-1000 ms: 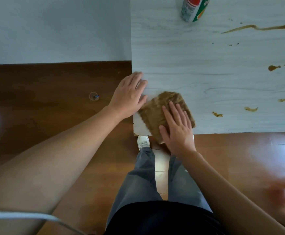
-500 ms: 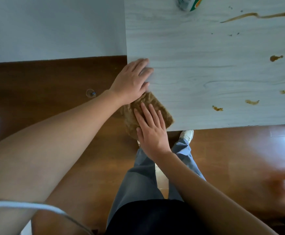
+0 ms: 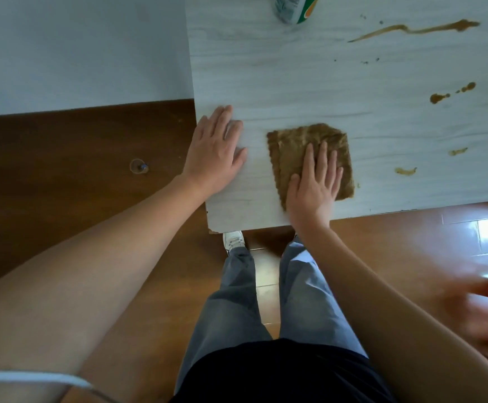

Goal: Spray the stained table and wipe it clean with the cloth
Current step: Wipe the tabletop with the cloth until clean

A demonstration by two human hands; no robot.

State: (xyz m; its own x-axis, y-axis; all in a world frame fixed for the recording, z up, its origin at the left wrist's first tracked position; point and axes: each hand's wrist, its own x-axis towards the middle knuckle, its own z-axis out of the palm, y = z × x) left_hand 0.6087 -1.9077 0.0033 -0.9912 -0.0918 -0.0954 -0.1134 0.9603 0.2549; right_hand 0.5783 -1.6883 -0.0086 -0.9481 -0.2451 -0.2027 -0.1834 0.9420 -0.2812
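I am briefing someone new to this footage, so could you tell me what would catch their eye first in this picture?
First, the brown cloth pressed flat under the right hand near the front edge of the pale table. Next, the brown stains streaked and spotted across the table's right side, not yet wiped. The left hand lies flat at the table's left edge, and a spray can stands at the far end.

Wood floor [image 3: 62, 199], white shoe [image 3: 232, 239]

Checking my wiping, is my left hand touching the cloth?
Apart. The head view shows bare table between the left hand and the cloth.
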